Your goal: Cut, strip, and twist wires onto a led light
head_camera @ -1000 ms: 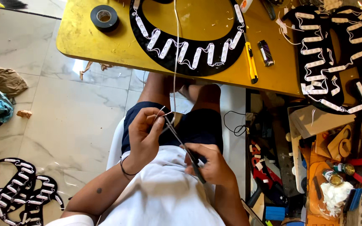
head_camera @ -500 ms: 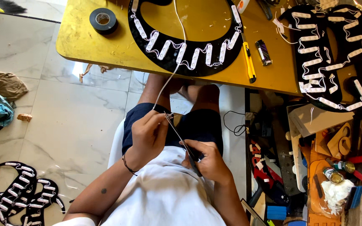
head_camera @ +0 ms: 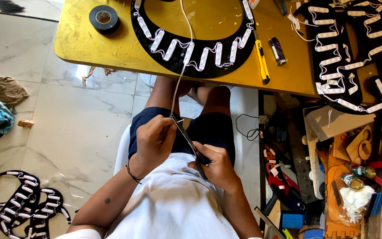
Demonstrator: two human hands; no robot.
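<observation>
Over my lap, my left hand (head_camera: 152, 140) pinches the end of a thin white wire (head_camera: 183, 57). The wire runs up to a curved black panel (head_camera: 191, 42) studded with white light modules on the yellow table (head_camera: 85, 42). My right hand (head_camera: 216, 164) grips a pair of dark scissors (head_camera: 190, 141). Their blades point up and left and meet the wire end beside my left fingers. I sit on a white chair in dark shorts and a white shirt.
A roll of black tape (head_camera: 105, 18), a yellow utility knife (head_camera: 261, 62) and a lighter (head_camera: 277, 49) lie on the table. Another black module panel (head_camera: 354, 53) is at the right. More panels (head_camera: 21, 203) lie on the tiled floor; cluttered shelves (head_camera: 345, 177) stand right.
Both hands have shifted slightly on my lap; the scissor blades have closed in on the wire end held by my left fingers.
</observation>
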